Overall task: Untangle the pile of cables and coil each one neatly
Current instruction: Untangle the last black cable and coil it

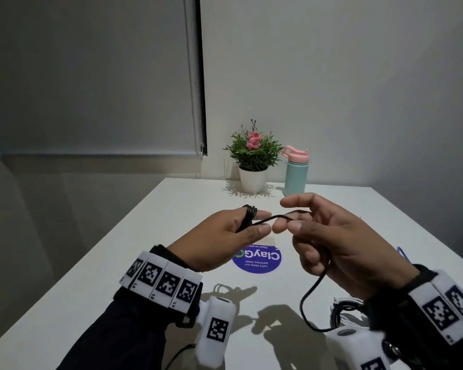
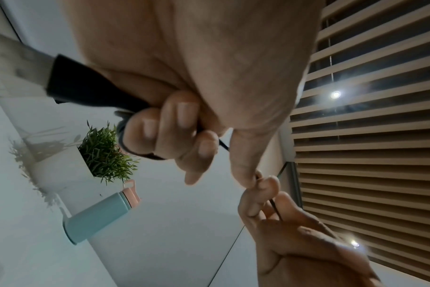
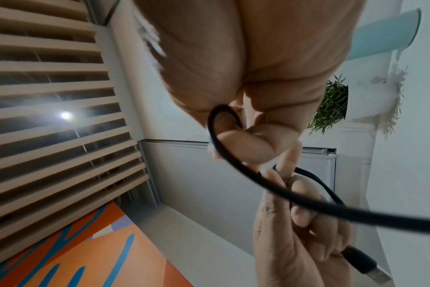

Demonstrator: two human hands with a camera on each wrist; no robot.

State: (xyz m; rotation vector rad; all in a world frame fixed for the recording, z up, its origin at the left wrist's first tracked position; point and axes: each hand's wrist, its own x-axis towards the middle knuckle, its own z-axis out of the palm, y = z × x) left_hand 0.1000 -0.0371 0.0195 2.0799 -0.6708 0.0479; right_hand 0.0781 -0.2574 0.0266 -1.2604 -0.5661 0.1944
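Head view: our left hand (image 1: 225, 231) holds the thin black rubber cable (image 1: 316, 287) wound round its fingers; our right hand (image 1: 332, 241) pinches the strand just beside it. Only the left wrist view shows the black-and-metal USB plug (image 2: 61, 81) clamped under the curled fingers.

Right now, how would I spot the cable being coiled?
Look above the white table, in front of the potted plant. The black cable stretches between the left hand and right hand. Unlike the others, it is wound in loops around the left fingers.
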